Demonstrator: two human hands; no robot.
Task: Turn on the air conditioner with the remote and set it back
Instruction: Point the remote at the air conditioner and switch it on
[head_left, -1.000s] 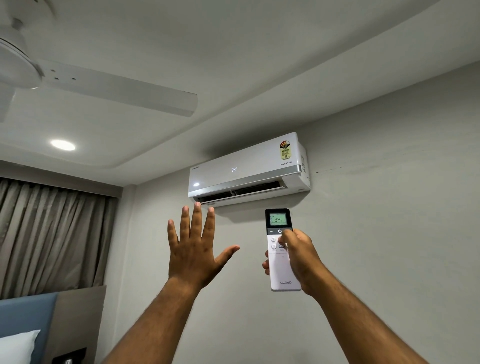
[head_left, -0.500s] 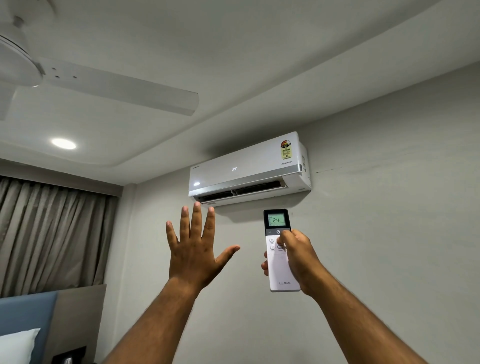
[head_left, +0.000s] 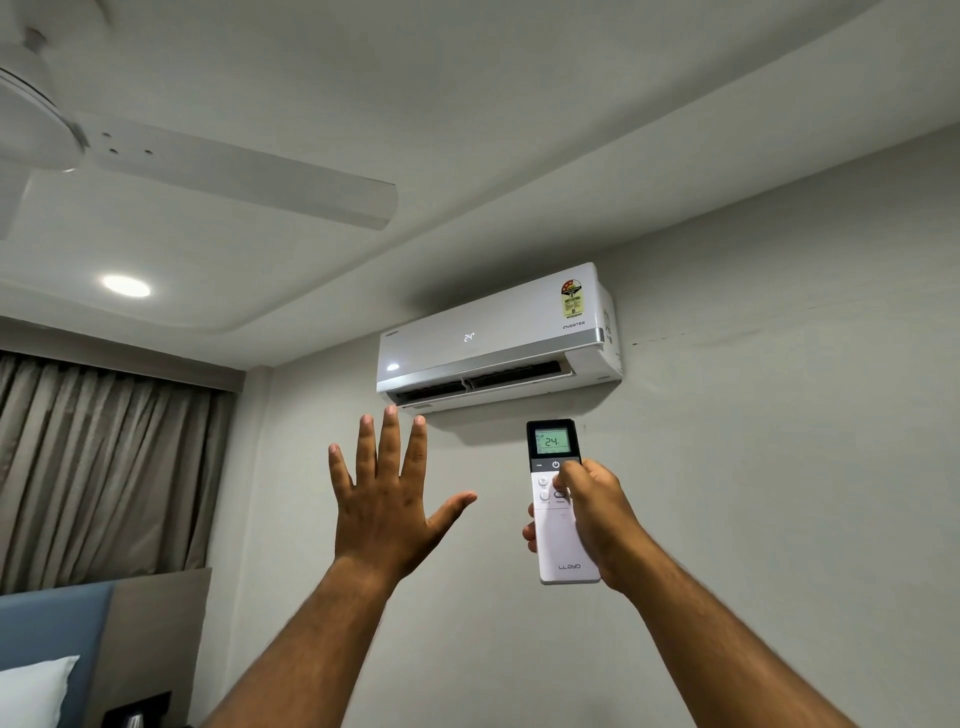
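A white wall-mounted air conditioner (head_left: 498, 338) hangs high on the wall, its front panel lit with "24" and its louvre open. Below it my right hand (head_left: 597, 519) grips a white remote (head_left: 558, 540) upright, pointed at the unit; the remote's screen reads 24 and my thumb rests by the power button. My left hand (head_left: 387, 499) is raised beneath the unit's left end, palm toward it, fingers spread and holding nothing.
A white ceiling fan (head_left: 197, 171) hangs at the upper left beside a lit ceiling spot (head_left: 126, 286). Grey curtains (head_left: 104, 467) cover the left wall. A blue headboard (head_left: 52, 623) and a white pillow (head_left: 31, 691) sit at the lower left.
Both hands stay almost still. The remote has shifted very slightly left in view and my thumb has moved up a little toward the power button.
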